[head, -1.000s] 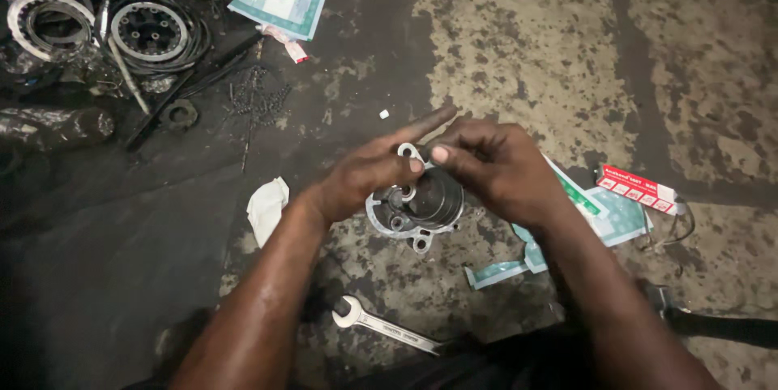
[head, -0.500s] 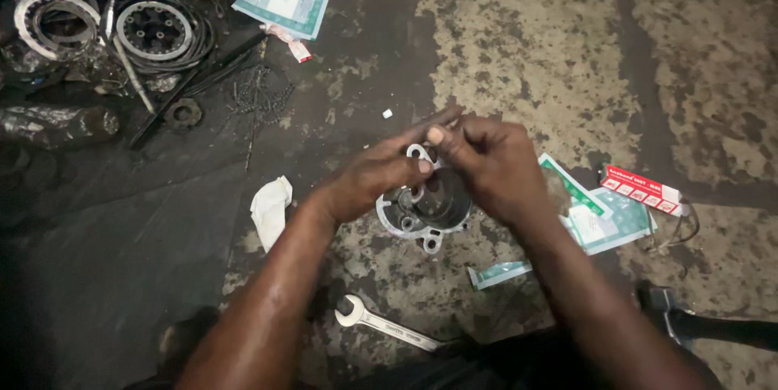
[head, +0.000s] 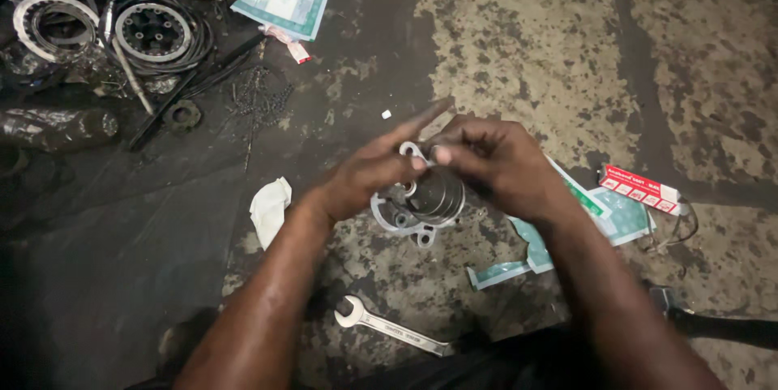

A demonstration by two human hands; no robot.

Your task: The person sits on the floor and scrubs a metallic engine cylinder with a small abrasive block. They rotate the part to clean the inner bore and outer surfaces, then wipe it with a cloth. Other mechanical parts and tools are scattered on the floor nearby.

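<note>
Both hands on metal housing (head: pixel 421 199)
Since earlier it had tilted, barrel toward 3 o'clock; left hand (head: pixel 369 175) and right hand (head: pixel 494 167) fingers pinched its flange

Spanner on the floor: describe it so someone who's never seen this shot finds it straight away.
Start at the person's two hands, the left hand and right hand, which meet on a grey metal housing in mid-frame. Drop straight down to the stained concrete floor between the forearms: the spanner lies there alone. It is the only bright, slim, silver open-ended tool; nearby lie a white rag and green-white packets.
</note>
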